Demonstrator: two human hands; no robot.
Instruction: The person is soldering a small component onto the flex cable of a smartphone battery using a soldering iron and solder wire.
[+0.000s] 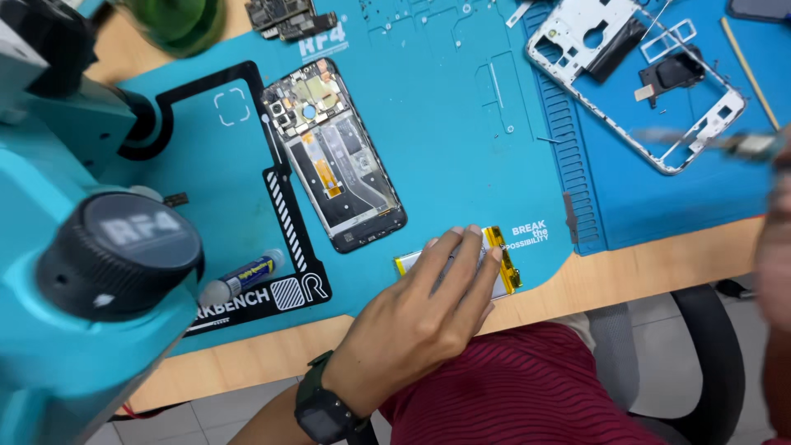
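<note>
Left hand [428,309] is lying flat, fingers spread, pressing the phone battery [503,264] at lower centre of the blue mat [445,124]; right hand [774,239], blurred at right edge, is pinching tweezers [725,142]; risk: pressure bending the battery pouch; opened phone [334,156] is lying just beside.

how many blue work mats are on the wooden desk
2: one large blue rubber mat under the opened black phone, and a second ridged blue mat overlapping its right edge. More may lie out of view.
</note>
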